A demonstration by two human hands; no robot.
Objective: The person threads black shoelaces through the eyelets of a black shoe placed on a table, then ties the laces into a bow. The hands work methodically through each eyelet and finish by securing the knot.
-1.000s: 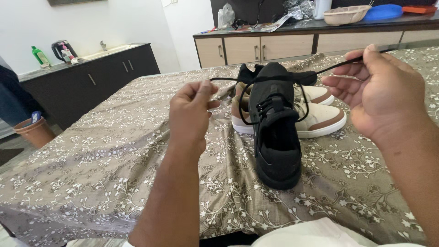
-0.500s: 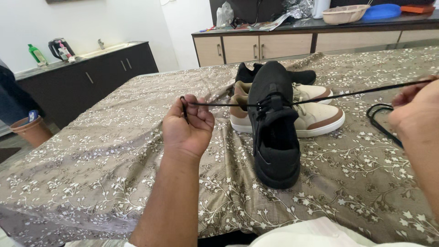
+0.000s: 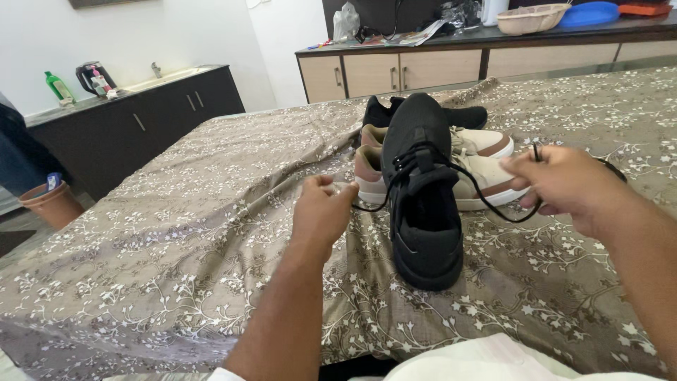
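A black sneaker [image 3: 425, 212] stands on the brown floral bedspread [image 3: 176, 233], its heel toward me. Its black lace [image 3: 486, 197] runs out from the eyelets to both sides. My left hand [image 3: 321, 210] pinches one lace end just left of the shoe. My right hand [image 3: 564, 185] grips the other end to the right of the shoe, and the lace sags in a slack curve between the eyelets and that hand. Behind the black shoe lies a pair of beige and brown sneakers [image 3: 486, 164], and another black sneaker [image 3: 458, 115] lies farther back.
A dark cabinet with a sink [image 3: 141, 106], a kettle [image 3: 90, 76] and a green bottle [image 3: 58, 86] stands at the left. A wooden counter [image 3: 451, 63] with bowls and clutter runs along the back. An orange bin [image 3: 51, 203] stands on the floor at left.
Both hands have come in toward the shoe and dropped lower. The lace, stretched taut and level half a second ago, now hangs slack on both sides.
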